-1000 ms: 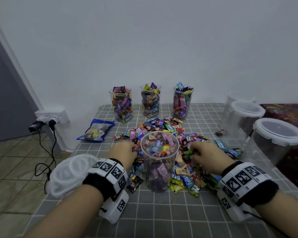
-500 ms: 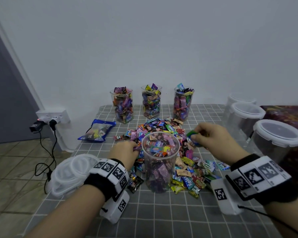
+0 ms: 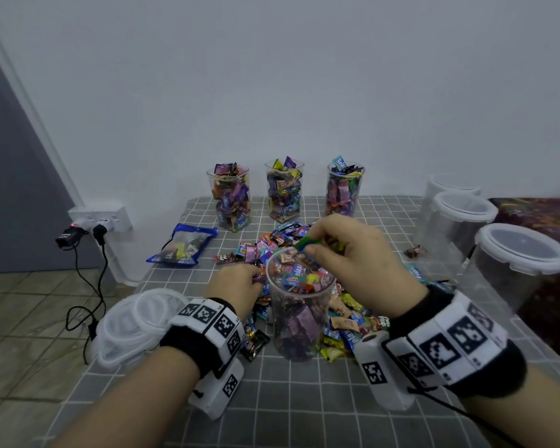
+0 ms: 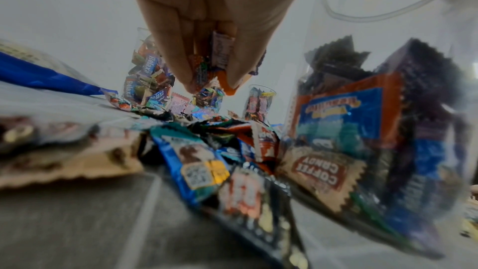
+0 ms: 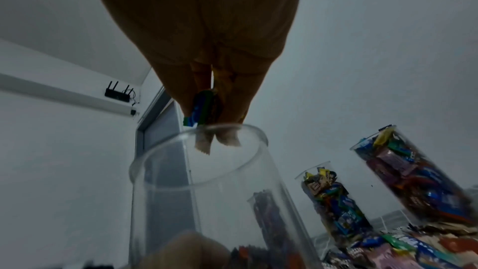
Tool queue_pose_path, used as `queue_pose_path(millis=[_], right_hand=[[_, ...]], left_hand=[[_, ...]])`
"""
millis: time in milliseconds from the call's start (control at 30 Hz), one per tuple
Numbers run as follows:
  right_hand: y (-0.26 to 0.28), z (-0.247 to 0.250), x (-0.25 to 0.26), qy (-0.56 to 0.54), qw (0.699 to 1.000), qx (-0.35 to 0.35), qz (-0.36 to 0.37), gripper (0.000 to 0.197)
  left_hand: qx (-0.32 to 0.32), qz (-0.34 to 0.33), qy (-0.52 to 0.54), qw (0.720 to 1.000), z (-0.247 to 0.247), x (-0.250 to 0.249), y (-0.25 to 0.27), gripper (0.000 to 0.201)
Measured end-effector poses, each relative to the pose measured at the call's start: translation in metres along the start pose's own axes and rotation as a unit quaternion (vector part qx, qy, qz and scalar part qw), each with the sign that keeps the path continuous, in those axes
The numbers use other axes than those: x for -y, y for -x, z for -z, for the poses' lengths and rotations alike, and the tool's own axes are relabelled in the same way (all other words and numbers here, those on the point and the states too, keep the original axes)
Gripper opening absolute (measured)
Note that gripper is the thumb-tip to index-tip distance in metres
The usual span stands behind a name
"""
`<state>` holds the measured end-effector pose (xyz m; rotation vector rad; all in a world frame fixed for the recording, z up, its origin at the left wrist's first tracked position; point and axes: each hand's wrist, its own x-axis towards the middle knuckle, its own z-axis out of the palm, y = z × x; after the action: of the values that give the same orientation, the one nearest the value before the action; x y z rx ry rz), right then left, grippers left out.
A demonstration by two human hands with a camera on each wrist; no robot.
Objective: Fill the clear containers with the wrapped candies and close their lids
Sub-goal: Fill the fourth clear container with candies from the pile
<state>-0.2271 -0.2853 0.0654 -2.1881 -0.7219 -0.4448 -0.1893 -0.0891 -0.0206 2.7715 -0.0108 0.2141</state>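
Container [image 3: 299,305], clear, tall, open-topped, upright on the grey checked desk [image 3: 304,409] in front of the person; filled with wrapped candies to just under the rim, no lid on it. Right hand [image 3: 353,253], raised over the container's mouth, fingers and thumb pinched together on a few candies, a green-and-blue wrapper [image 3: 307,244] outermost; the right wrist view shows the fingertips [image 5: 227,140] dipping just inside the rim. Left hand [image 3: 236,286], low on the desk to the left of the container, fingers bunched round several small wrappers [image 4: 220,58] just above the loose pile [image 3: 272,244] that lies around the container. Three further clear containers [image 3: 283,192], heaped above their rims and also unlidded, in a row at the far edge by the wall. Stack of clear lids [image 3: 136,328] at the left edge of the desk, beside the left wrist. Step in hand, by judgement: topping up the fourth container, right-hand load at the point of release. Next move calls for the right fingers to part so the candies fall inside, the left hand to bring its load to the same opening; with little room left, a lid from the stack seems due soon, and any wrapper standing proud would likely need pressing down for the lid to seat.
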Motion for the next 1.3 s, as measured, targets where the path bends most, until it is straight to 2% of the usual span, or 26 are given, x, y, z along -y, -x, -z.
queue_pose_path(millis=[133,233,367,433,500,567,633,700,867,1067,1300], right_hand=[[0.002,-0.008,-0.002,0.019,0.999,0.03,0.036,0.003],[0.004,-0.01,-0.003,0.029,0.998,0.032,0.053,0.01],[0.006,-0.011,-0.004,0.0,0.999,0.036,0.035,0.012],[0.008,-0.012,-0.005,-0.015,1.0,0.013,0.019,0.018],[0.011,-0.012,-0.007,-0.036,0.999,-0.002,-0.016,0.031],[0.016,-0.01,-0.009,-0.084,0.991,0.044,-0.092,0.057],[0.02,-0.012,-0.014,-0.165,0.969,0.101,-0.151,0.09],[0.023,-0.018,-0.02,-0.217,0.951,0.127,-0.179,0.106],[0.025,-0.028,-0.027,-0.258,0.938,0.128,-0.195,0.094],[0.028,-0.029,-0.033,-0.246,0.944,0.118,-0.187,0.093],[0.028,-0.028,-0.032,-0.23,0.947,0.124,-0.187,0.095]], left_hand=[[0.003,0.001,0.011,1.0,0.001,-0.001,0.001,0.019],[0.006,0.002,0.014,1.0,0.002,-0.001,0.001,0.018],[0.012,0.002,0.019,1.0,0.003,-0.002,0.002,0.019],[0.013,0.001,0.018,1.0,0.003,-0.002,0.002,0.019],[0.013,0.001,0.016,1.0,0.004,-0.003,0.002,0.019],[0.012,0.003,0.016,1.0,0.004,-0.004,0.003,0.019],[0.012,0.007,0.022,1.0,0.004,-0.003,0.003,0.019],[0.012,0.011,0.029,0.999,0.005,-0.004,0.004,0.018],[-0.007,0.001,0.045,0.999,0.007,-0.005,0.007,0.018],[-0.036,-0.005,0.082,0.996,0.013,-0.004,0.013,0.017],[-0.067,-0.042,0.109,0.991,0.033,-0.008,0.019,0.021]])
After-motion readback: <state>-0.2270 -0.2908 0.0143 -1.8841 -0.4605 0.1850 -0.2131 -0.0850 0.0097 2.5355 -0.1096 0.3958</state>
